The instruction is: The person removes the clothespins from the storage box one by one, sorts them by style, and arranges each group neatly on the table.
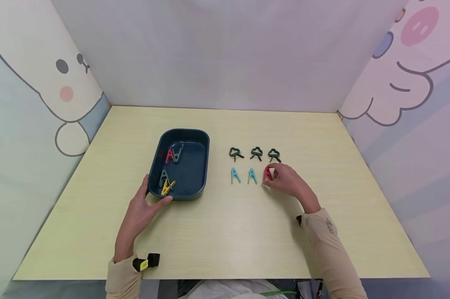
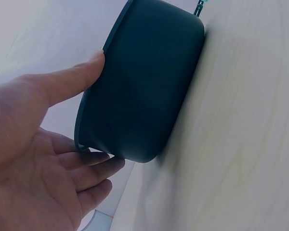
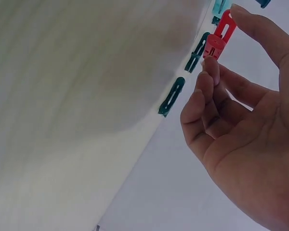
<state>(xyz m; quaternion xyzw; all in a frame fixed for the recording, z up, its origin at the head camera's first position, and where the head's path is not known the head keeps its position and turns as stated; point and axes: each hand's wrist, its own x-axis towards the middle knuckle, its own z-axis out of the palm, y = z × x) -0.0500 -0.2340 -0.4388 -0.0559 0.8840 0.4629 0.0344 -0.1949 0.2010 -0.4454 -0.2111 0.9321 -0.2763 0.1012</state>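
My left hand (image 1: pixel 140 211) holds the near left corner of a dark blue tray (image 1: pixel 201 166), thumb against the near wall and fingers along the left side. In the left wrist view the tray (image 2: pixel 139 82) has its outer wall towards the camera. Inside lie a red clothespin (image 1: pixel 169 156), two grey-blue clothespins (image 1: pixel 177 154) and a yellow clothespin (image 1: pixel 167 187). At the right, my right hand (image 1: pixel 287 180) pinches another red clothespin (image 1: pixel 267 174) between thumb and fingertips; it shows clearly in the right wrist view (image 3: pixel 216 42).
Left of the right hand, two light blue clothespins (image 1: pixel 235 175) stand in a row. Behind them is a row of dark green clips (image 1: pixel 256 153). Everything rests on a pale wooden table (image 1: pixel 225 241), with walls (image 1: pixel 225 54) at the back and both sides.
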